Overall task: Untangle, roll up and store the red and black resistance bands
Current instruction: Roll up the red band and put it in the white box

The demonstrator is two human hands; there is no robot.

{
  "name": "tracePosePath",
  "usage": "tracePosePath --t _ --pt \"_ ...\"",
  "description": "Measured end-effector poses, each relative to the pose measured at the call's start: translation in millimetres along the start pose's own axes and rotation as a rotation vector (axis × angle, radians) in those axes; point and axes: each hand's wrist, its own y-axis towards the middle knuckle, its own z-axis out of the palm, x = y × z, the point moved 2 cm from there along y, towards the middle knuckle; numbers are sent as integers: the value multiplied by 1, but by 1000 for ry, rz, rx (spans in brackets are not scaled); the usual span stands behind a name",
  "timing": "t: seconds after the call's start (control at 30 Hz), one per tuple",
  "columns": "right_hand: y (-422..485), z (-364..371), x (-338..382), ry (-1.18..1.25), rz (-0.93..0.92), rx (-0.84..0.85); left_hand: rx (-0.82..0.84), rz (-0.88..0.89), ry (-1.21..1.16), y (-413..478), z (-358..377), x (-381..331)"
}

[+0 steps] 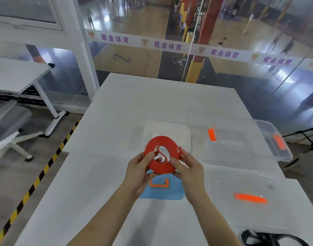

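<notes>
A: Entry: red band. Position?

B: The red band [160, 168] is wound into a flat coil of several turns. It is held in the air above the white table [134, 96], tilted toward the camera. A loose inner end curls across the open centre.

A: Grip, left side?

B: The left hand [139, 172] grasps the coil's left edge, with the thumb on top and the fingers curled underneath.

A: Right side?

B: The right hand [186, 168] grasps the coil's lower right edge. The thumb presses the top face and the fingers wrap behind. Both hands are closed on the coil.

A: Below the coil?

B: A blue lid [161, 195] with an orange handle [158, 185] lies flat on the table beneath the hands. Just beyond the coil sits a small clear box [167, 130].

A: Black band?

B: The black band [271, 240] lies in a loose heap at the table's near right corner, partly cut off by the frame edge. Neither hand touches it.

A: Other items?

B: On the right is a large clear bin [283, 148] with orange latches. Nearer the camera lies a clear lid [240, 180] with an orange handle.
</notes>
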Motion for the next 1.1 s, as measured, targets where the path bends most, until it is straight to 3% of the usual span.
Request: tracePosePath --t 0.27,0.37,0.5,0.67,0.93,1.1 --pt "114 -9 -3 14 158 28 -29 -108 167 102 19 -3" --pt "160 -4 -6 -31 193 18 -88 -54 447 137 9 -12" --pt "222 -1 -18 -91 230 -43 -191 175 980 187 -8 -23" --pt "291 10 -55 -198 309 -79 -28 156 1351 253 -18 -14" --pt "346 29 -121 -384 448 -50 143 -45 1489 333 -48 41" --pt "362 37 -149 -390 521 -38 129 -66 1362 320 -40 44"
